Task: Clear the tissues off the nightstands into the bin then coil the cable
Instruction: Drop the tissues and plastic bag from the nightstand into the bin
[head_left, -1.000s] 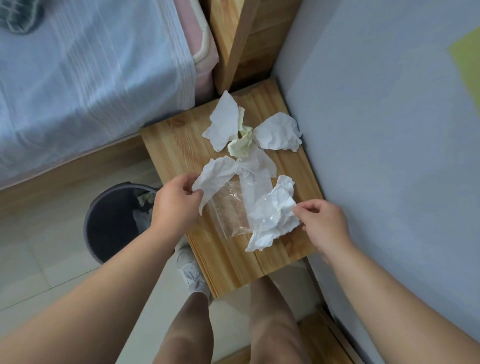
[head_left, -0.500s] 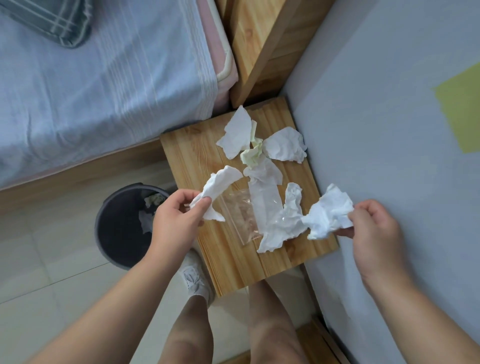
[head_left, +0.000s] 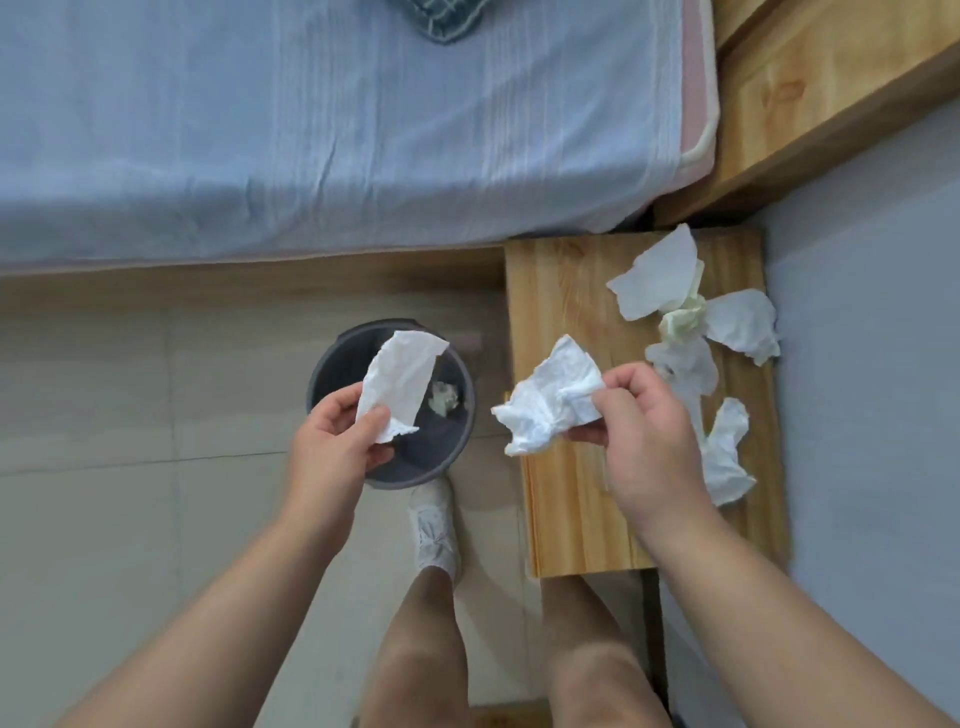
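Note:
My left hand (head_left: 335, 447) pinches a flat white tissue (head_left: 397, 384) right above the dark round bin (head_left: 452, 441) on the floor. My right hand (head_left: 644, 441) grips a crumpled white tissue (head_left: 550, 400) over the left edge of the wooden nightstand (head_left: 561, 493). Several more tissues lie on the nightstand: a flat white one (head_left: 657, 275), a pale yellow wad (head_left: 683, 319), a crumpled one (head_left: 743, 325) at the right edge and another (head_left: 727, 457) behind my right hand. A crumpled scrap (head_left: 444, 399) lies inside the bin. No cable is visible.
A bed with a blue sheet (head_left: 337, 130) fills the top, with its wooden frame (head_left: 249, 283) beside the bin. A wooden headboard (head_left: 810, 104) stands at the top right, a grey wall (head_left: 872, 415) on the right. My foot in a white shoe (head_left: 434, 525) stands next to the bin.
Both hands have lifted their tissues off the nightstand and swung left; the left tissue now hangs over the bin. The view has turned left toward the bin.

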